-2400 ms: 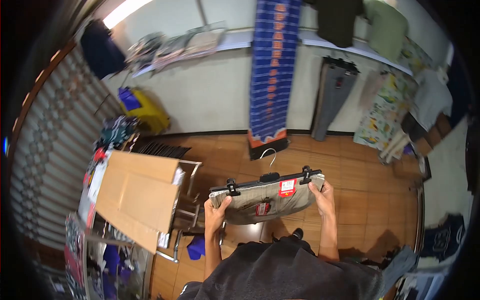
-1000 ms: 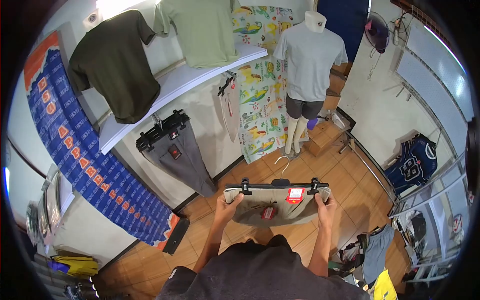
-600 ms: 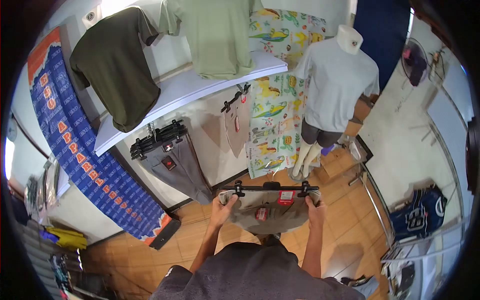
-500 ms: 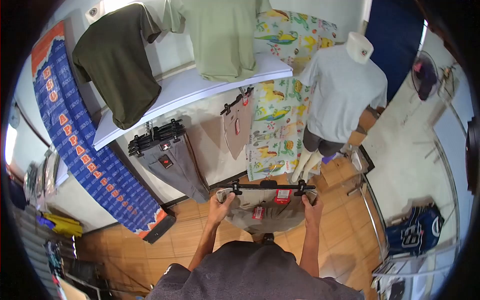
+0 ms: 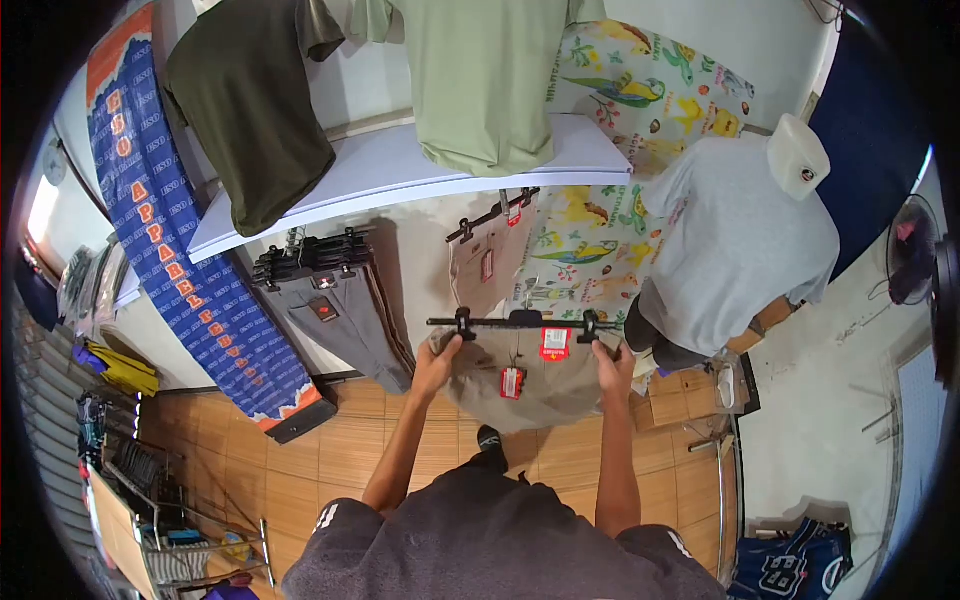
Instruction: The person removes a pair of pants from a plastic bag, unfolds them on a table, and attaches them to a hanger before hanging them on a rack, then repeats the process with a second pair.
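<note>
Beige trousers (image 5: 476, 388) hang from a black clip hanger (image 5: 525, 320) in front of me. My left hand (image 5: 432, 366) is closed on the left end of their waistband, just under one clip. At the other end, my right hand (image 5: 615, 371) pinches the waistband below the second clip. Two red-and-white tags, an upper tag (image 5: 555, 343) and a lower tag (image 5: 512, 383), dangle on the front of the trousers. The garment's lower part folds away beneath and is hidden.
Grey trousers (image 5: 335, 318) on black hangers and another beige pair (image 5: 482, 262) hang below a white shelf (image 5: 380, 193). A dressed mannequin (image 5: 745, 240) stands to the right, a blue banner (image 5: 165, 235) to the left. Cardboard boxes (image 5: 680, 403) lie beside the mannequin.
Both hands and the hung trousers have moved up in view, closer to the wall rack. The surroundings have shifted as my head moved, and a dark shoe shows more clearly below.
</note>
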Available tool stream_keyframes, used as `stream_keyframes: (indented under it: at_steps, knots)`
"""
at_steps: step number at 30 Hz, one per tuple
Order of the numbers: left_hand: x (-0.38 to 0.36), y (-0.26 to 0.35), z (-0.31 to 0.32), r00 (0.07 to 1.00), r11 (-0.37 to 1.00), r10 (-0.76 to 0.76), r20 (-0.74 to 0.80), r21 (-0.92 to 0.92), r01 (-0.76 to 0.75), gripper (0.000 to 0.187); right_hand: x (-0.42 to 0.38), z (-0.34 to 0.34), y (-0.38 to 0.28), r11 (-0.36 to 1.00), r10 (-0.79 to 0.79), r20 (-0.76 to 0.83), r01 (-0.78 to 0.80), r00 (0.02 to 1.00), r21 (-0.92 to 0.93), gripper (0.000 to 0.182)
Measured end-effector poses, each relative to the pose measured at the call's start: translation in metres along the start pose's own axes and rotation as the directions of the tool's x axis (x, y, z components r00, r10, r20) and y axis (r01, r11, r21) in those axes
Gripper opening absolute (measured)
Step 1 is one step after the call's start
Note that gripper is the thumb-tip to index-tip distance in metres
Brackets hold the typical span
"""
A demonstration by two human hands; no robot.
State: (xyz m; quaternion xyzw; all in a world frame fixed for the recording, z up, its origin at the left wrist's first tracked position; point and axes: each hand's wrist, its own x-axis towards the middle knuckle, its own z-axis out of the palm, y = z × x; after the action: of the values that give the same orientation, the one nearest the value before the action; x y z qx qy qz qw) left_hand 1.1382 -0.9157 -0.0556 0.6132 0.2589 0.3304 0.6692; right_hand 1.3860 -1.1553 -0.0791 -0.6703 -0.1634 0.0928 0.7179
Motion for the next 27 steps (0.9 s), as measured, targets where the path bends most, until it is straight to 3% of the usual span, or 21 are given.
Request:
stream_keyframes:
  at_steps: [2, 6, 12, 23, 27]
  knots:
    - [0.039, -0.016, 0.000, 1.000, 0.998, 0.016, 0.024, -0.059, -0.015, 0.024, 0.033, 0.013, 0.003, 0.993, 0.032, -0.006, -0.032, 0.999, -0.113, 0.026]
    - [0.109, -0.023, 0.002, 0.998, 0.998, 0.064, 0.000, 0.006, -0.064, 0.026, 0.088, 0.044, 0.004, 0.997, 0.078, 0.010, -0.078, 0.997, 0.026, 0.028]
    - [0.183, -0.039, -0.002, 1.000, 0.998, 0.012, -0.028, -0.069, -0.014, 0.026, 0.161, 0.081, 0.033, 0.997, 0.070, 0.037, -0.068, 0.997, -0.032, 0.030]
    - [0.233, -0.047, -0.006, 0.985, 0.994, 0.108, -0.135, 0.001, -0.109, 0.025, 0.198, 0.118, 0.025, 0.995, 0.073, 0.070, -0.077, 0.995, 0.067, 0.027]
    - [0.247, -0.051, -0.008, 0.981, 0.994, 0.105, -0.166, 0.031, -0.101, 0.023, 0.220, 0.127, 0.041, 0.997, 0.078, 0.051, -0.079, 0.996, 0.021, 0.028]
